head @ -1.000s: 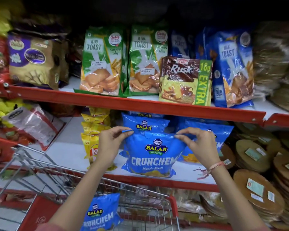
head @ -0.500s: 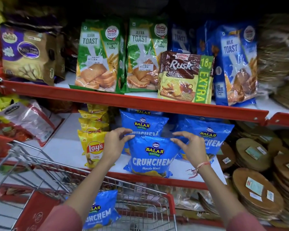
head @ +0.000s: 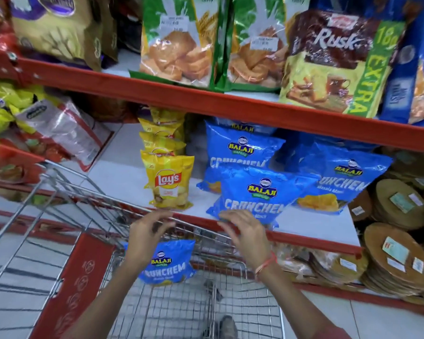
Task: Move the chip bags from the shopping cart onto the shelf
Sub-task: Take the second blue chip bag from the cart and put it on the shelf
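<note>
A blue Balaji Crunchem chip bag [head: 262, 194] stands at the front of the white shelf [head: 123, 177], with two more blue bags behind it. One blue Crunchem bag [head: 168, 264] lies inside the wire shopping cart [head: 88, 204]. My left hand [head: 146, 234] hovers over the cart's far rim, fingers apart, holding nothing. My right hand [head: 246, 231] is empty too, just below the front bag and apart from it. A row of yellow Lay's bags [head: 169, 179] stands left of the blue ones.
A red-edged upper shelf [head: 206, 101] carries toast and rusk packs. Round flat packs [head: 399, 253] are stacked at the right. Mixed snack bags [head: 59, 130] lie on the left shelf. The cart's red side panel [head: 76, 285] is at the lower left.
Both hands have let go of the front blue bag and drawn back down toward the cart. The bag stays standing on the shelf. The view has tilted downward.
</note>
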`<state>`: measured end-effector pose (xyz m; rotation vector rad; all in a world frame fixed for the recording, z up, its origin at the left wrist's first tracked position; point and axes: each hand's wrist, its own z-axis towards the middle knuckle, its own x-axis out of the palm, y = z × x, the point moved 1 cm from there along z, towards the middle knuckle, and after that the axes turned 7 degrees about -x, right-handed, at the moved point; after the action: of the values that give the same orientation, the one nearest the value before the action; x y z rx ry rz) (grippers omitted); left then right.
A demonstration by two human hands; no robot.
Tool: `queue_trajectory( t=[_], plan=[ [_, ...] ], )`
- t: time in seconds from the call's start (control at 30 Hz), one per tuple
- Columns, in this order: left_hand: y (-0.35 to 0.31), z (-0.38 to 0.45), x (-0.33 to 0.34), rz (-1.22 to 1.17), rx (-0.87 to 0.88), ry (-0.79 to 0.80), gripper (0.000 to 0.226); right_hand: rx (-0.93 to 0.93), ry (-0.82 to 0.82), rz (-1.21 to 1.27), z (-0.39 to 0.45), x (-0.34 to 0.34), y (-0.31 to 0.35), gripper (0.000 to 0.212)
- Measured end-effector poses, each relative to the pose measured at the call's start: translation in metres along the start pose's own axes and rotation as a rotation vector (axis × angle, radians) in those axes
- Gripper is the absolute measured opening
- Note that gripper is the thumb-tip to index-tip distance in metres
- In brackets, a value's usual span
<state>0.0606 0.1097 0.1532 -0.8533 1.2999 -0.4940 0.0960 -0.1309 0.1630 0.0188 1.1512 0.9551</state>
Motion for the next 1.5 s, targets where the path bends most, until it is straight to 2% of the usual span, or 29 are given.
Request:
queue_trajectory(
  t=[0.13,0.27,0.4,0.53,0.6,0.7,0.8,0.9,1.1,1.3,1.37,1.5],
  plan=[
    [0.056,0.0,-0.001,0.112,-0.18,0.072,0.019,0.062,0.282,0.021,-0.008,0.059,0.002,0.022],
    [0.106,0.011,0.003,0.251,-0.241,0.229,0.032,0.186,0.633,0.016,-0.005,0.108,-0.002,0.036],
    [0.133,0.026,0.009,0.332,-0.278,0.349,0.047,0.203,0.826,-0.071,0.0,0.149,-0.012,0.047],
    [0.155,0.03,0.016,0.423,-0.312,0.433,0.034,0.236,0.924,-0.121,-0.007,0.178,-0.022,0.063],
    [0.163,0.026,0.018,0.362,-0.357,0.401,0.025,0.31,0.891,-0.096,-0.016,0.186,-0.026,0.056],
    [0.168,0.016,0.018,0.204,-0.392,0.347,0.011,0.515,0.752,0.009,-0.023,0.183,-0.027,0.026],
    [0.172,0.006,0.014,0.106,-0.38,0.307,0.007,0.597,0.659,0.102,-0.032,0.173,-0.026,0.016],
    [0.165,-0.004,0.006,0.058,-0.336,0.312,0.011,0.595,0.562,0.146,-0.043,0.158,-0.019,0.012],
    [0.121,-0.022,-0.019,-0.026,-0.15,0.265,0.035,0.567,0.289,0.234,-0.055,0.1,0.003,0.006],
    [0.055,-0.027,-0.038,-0.168,-0.083,0.229,0.022,0.503,0.075,0.391,-0.055,0.021,0.013,0.006],
    [0.024,-0.026,-0.038,-0.224,-0.023,0.227,0.022,0.472,0.032,0.437,-0.056,-0.006,0.01,0.012],
    [-0.034,-0.021,-0.023,-0.359,0.035,0.214,0.02,0.429,-0.079,0.518,-0.059,-0.063,-0.003,0.005]
  ],
)
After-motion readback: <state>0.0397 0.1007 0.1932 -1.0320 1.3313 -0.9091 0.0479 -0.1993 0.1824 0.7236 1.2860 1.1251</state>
